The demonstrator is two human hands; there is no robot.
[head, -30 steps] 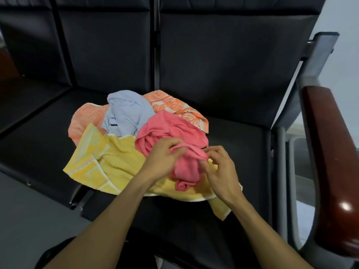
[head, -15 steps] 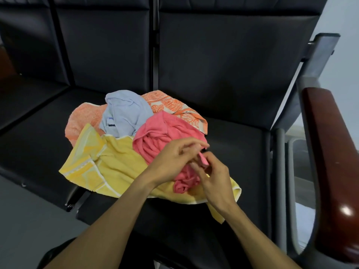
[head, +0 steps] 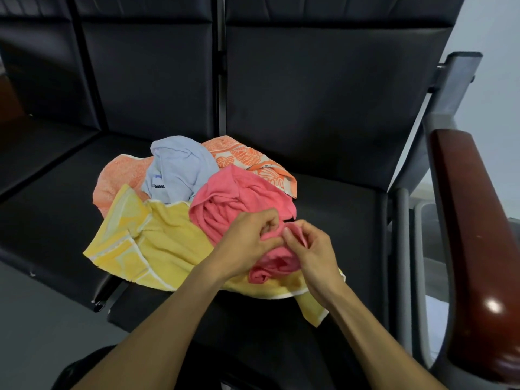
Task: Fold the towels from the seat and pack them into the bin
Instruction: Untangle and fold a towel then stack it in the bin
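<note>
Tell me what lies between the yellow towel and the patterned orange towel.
In the head view, the pink towel lies between them, crumpled over the yellow towel and reaching back to the patterned orange towel. Both hands, left and right, pinch its near edge.

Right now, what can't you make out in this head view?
- Bin: none clearly in view.
- pink towel: pinched edge hidden by left hand and right hand.
- Peach towel: mostly covered by blue towel and yellow towel.
- Blue towel's label: too small to read.
</note>
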